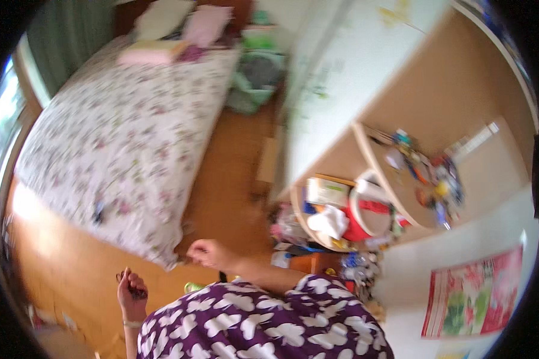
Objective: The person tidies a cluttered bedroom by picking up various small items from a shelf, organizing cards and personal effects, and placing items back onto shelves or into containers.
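My left hand (132,292) is closed low at the left, above the wooden floor (72,263). A small dark thing shows in its fingers, with a thin dark edge sticking out by the fingertips; blur hides its kind. In front of my body, my right hand (208,253) has its fingers curled together, and whether anything is in them cannot be made out. It is nearest to the foot corner of a bed (132,137) with a white flowered sheet, apparently without touching it. A small dark object (99,212) lies on the sheet near the foot.
Pillows (206,27) and a folded quilt (150,52) lie at the bed's head. A green bag-lined bin (256,84) stands beyond the bed's right side. On the right, wooden shelves (365,143) hold clutter, with bottles (359,263) below. A poster (473,293) hangs on the wall.
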`<state>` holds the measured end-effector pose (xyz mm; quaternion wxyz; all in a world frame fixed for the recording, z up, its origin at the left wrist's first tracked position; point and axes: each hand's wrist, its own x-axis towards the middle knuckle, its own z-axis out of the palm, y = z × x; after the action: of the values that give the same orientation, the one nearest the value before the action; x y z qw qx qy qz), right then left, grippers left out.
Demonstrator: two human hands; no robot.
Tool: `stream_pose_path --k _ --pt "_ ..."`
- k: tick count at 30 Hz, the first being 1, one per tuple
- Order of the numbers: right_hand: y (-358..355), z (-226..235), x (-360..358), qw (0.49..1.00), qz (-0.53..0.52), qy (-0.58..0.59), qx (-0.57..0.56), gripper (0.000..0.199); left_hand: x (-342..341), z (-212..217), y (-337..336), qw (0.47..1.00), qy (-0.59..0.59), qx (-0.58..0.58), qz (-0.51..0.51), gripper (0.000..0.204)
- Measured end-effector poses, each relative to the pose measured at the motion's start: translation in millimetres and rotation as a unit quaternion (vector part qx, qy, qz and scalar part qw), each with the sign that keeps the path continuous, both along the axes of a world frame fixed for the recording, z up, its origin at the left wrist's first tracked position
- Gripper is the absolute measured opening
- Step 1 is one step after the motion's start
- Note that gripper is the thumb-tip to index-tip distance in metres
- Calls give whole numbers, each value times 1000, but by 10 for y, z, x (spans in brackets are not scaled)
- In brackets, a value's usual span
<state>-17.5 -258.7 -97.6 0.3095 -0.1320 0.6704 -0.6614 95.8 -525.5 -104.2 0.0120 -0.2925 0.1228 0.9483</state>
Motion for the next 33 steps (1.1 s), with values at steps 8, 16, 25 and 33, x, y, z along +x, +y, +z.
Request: stream_pose_path --k 8,16,25,33 --pt "-339 -121 106 979 128 -155 43 25 749 36 -1017 966 47 -45 250 11" --pt "-741 -191 -288 969 179 -169 24 27 1025 -80 -1007 944 -14 -45 328 12" --pt "-1112 -413 -620 945 145 -294 6 12 693 4 -864 938 -15 -29 345 16" --pt "-1986 -485 -586 922 231 -309 36 10 776 -234 -1258 936 -47 -26 347 16"
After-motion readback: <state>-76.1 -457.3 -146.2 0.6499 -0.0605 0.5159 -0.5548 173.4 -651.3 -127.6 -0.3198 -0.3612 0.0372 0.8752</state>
